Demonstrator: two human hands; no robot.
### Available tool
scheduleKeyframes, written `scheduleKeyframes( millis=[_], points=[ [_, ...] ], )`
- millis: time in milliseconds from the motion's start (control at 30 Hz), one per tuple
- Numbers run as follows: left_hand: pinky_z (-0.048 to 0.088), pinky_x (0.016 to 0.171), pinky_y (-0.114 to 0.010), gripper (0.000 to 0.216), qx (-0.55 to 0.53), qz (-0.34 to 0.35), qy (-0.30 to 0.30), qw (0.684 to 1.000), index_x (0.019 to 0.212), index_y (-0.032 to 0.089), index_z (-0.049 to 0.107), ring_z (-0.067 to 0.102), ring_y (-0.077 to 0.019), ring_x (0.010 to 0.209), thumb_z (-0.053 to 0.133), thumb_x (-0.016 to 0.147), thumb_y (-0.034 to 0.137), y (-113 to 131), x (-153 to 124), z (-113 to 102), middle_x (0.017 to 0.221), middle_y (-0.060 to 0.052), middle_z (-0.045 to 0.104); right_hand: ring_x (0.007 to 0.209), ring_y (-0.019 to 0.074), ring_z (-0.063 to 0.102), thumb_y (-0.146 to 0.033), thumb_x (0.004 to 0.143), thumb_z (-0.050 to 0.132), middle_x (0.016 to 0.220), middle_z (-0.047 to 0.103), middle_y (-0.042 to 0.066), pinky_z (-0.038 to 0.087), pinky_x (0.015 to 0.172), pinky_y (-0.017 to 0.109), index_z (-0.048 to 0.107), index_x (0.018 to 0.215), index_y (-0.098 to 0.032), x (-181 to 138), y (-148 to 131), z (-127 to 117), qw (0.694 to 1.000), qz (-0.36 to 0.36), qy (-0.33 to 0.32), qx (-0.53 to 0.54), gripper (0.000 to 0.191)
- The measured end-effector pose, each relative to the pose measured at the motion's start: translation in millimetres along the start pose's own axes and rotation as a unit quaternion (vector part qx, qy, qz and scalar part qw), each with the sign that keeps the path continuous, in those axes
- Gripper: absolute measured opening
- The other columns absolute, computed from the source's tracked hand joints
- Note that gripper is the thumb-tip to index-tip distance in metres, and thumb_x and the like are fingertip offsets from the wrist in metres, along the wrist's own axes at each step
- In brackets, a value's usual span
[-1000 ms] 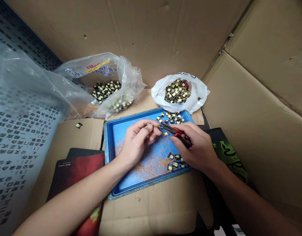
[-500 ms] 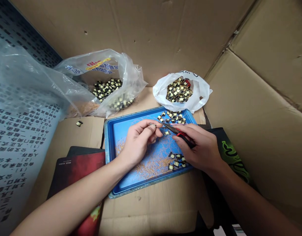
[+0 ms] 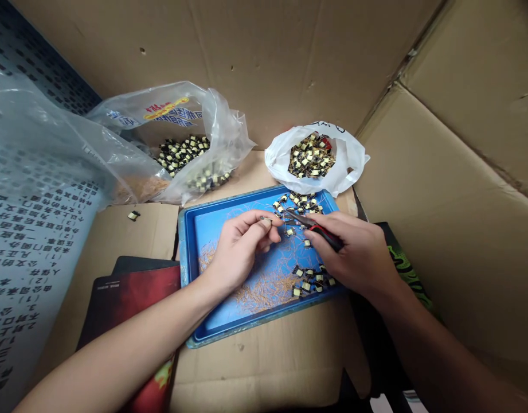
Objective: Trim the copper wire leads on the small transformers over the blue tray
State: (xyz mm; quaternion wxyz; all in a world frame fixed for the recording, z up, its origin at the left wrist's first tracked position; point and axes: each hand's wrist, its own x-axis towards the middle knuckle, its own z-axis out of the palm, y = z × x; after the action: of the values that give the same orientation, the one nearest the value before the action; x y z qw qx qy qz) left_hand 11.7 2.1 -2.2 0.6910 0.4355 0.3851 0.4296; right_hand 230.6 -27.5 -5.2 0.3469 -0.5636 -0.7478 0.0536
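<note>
Over a blue tray [image 3: 184,246], my left hand [image 3: 242,238] is closed, pinching a small wire-leaded transformer [image 3: 266,219] between thumb and forefinger; most of the part is hidden by the fingertips. My right hand [image 3: 354,246] is wrapped round red-and-black pliers [image 3: 321,230], whose dark jaws point left and stand apart near the left fingertips. Small black-and-yellow transformers [image 3: 304,202] lie in the tray's far right corner, and another group [image 3: 306,281] sits at its near right. Copper-coloured wire scraps [image 3: 266,292] are strewn over the tray floor.
Behind the tray stand a clear plastic bag [image 3: 227,132] of transformers and a white bag [image 3: 276,158] with more. One loose transformer [image 3: 133,215] lies on the cardboard at left. A red-and-black mat [image 3: 135,298] lies left of the tray; cardboard walls [image 3: 264,69] rise behind and to the right.
The pliers' jaws have opened and shifted slightly away from the left fingertips. A transformer now shows in the tray below the pliers. The whole view has shifted a little.
</note>
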Motion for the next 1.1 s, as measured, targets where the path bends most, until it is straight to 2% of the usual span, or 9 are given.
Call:
scheduleKeyframes(
  millis=[67, 200, 400, 600, 667, 733, 767, 867, 1100],
  points=[
    [0.034, 0.054, -0.020, 0.017, -0.005, 0.006, 0.005, 1.000, 0.093, 0.014, 0.074, 0.045, -0.0056, 0.054, 0.067, 0.091, 0.030, -0.5, 2.1, -1.8, 0.070, -0.001, 0.065, 0.093, 0.0242, 0.075, -0.029, 0.096, 0.068, 0.105, 0.079, 0.008, 0.059, 0.083, 0.039, 0.076, 0.118, -0.019, 1.2, -1.9, -2.3, 0.998, -0.003, -0.032, 0.059, 0.025],
    [0.034, 0.054, -0.021, 0.018, 0.016, 0.002, 0.007, 1.000, 0.093, 0.014, 0.074, 0.046, -0.0061, 0.055, 0.067, 0.091, 0.031, 0.1, 3.6, -3.0, 0.069, -0.001, 0.065, 0.092, 0.0217, 0.073, -0.031, 0.097, 0.067, 0.104, 0.078, 0.007, 0.058, 0.079, 0.036, 0.075, 0.117, -0.021, 2.3, -6.2, -4.3, 0.988, 0.027, -0.043, 0.149, 0.024],
    [0.032, 0.054, -0.021, 0.021, 0.040, -0.013, -0.010, 0.999, 0.092, 0.014, 0.073, 0.046, -0.0070, 0.055, 0.067, 0.090, 0.034, 3.3, 0.3, 1.6, 0.067, -0.001, 0.064, 0.102, 0.0237, 0.076, -0.030, 0.096, 0.068, 0.110, 0.081, 0.006, 0.060, 0.092, 0.040, 0.078, 0.117, -0.023, 1.1, -12.4, -2.4, 0.980, 0.027, -0.057, 0.187, 0.024],
    [0.033, 0.055, -0.021, 0.020, 0.042, -0.002, -0.027, 0.999, 0.091, 0.014, 0.073, 0.046, -0.0066, 0.056, 0.066, 0.092, 0.033, 3.6, -3.3, 1.4, 0.067, 0.000, 0.063, 0.098, 0.0231, 0.078, -0.028, 0.098, 0.066, 0.111, 0.081, 0.006, 0.062, 0.089, 0.037, 0.078, 0.118, -0.020, -1.3, -12.6, -4.0, 0.986, -0.012, -0.041, 0.161, 0.024],
    [0.033, 0.055, -0.021, 0.020, 0.038, 0.005, -0.019, 0.999, 0.091, 0.014, 0.074, 0.046, -0.0066, 0.056, 0.066, 0.092, 0.033, 3.2, -3.3, 0.6, 0.068, 0.000, 0.064, 0.097, 0.0267, 0.078, -0.030, 0.098, 0.065, 0.109, 0.081, 0.009, 0.061, 0.088, 0.041, 0.079, 0.115, -0.018, -0.6, -7.3, -4.0, 0.996, -0.005, -0.023, 0.090, 0.025],
    [0.034, 0.055, -0.021, 0.019, 0.032, 0.010, -0.006, 0.999, 0.092, 0.015, 0.074, 0.046, -0.0066, 0.055, 0.067, 0.092, 0.033, 2.6, -2.4, -0.1, 0.069, 0.000, 0.065, 0.088, 0.0290, 0.078, -0.032, 0.097, 0.066, 0.099, 0.082, 0.010, 0.060, 0.078, 0.043, 0.081, 0.108, -0.019, 0.6, -3.2, -4.2, 1.000, 0.018, 0.015, -0.007, 0.022],
    [0.034, 0.055, -0.021, 0.019, 0.028, 0.010, -0.001, 1.000, 0.092, 0.015, 0.074, 0.046, -0.0065, 0.055, 0.067, 0.091, 0.033, 2.4, -1.7, -0.3, 0.069, 0.000, 0.065, 0.088, 0.0287, 0.077, -0.032, 0.097, 0.067, 0.098, 0.081, 0.010, 0.060, 0.078, 0.043, 0.080, 0.109, -0.020, 1.2, -2.5, -4.5, 1.000, 0.026, 0.001, -0.012, 0.022],
    [0.034, 0.055, -0.021, 0.019, 0.018, 0.005, 0.001, 1.000, 0.092, 0.015, 0.074, 0.046, -0.0060, 0.055, 0.067, 0.091, 0.033, 1.7, 0.3, -0.5, 0.069, 0.000, 0.064, 0.096, 0.0259, 0.075, -0.030, 0.097, 0.066, 0.107, 0.079, 0.008, 0.059, 0.084, 0.040, 0.076, 0.120, -0.021, 2.1, -6.0, -6.5, 0.997, 0.013, -0.046, 0.053, 0.027],
    [0.032, 0.053, -0.020, 0.020, 0.027, 0.003, -0.019, 0.999, 0.092, 0.013, 0.073, 0.045, -0.0052, 0.054, 0.066, 0.092, 0.031, 1.8, 1.4, -0.8, 0.067, 0.001, 0.063, 0.097, 0.0210, 0.073, -0.030, 0.097, 0.068, 0.108, 0.077, 0.006, 0.057, 0.086, 0.035, 0.075, 0.121, -0.022, 1.3, -8.9, -8.3, 0.980, 0.034, -0.067, 0.187, 0.026]
  ],
)
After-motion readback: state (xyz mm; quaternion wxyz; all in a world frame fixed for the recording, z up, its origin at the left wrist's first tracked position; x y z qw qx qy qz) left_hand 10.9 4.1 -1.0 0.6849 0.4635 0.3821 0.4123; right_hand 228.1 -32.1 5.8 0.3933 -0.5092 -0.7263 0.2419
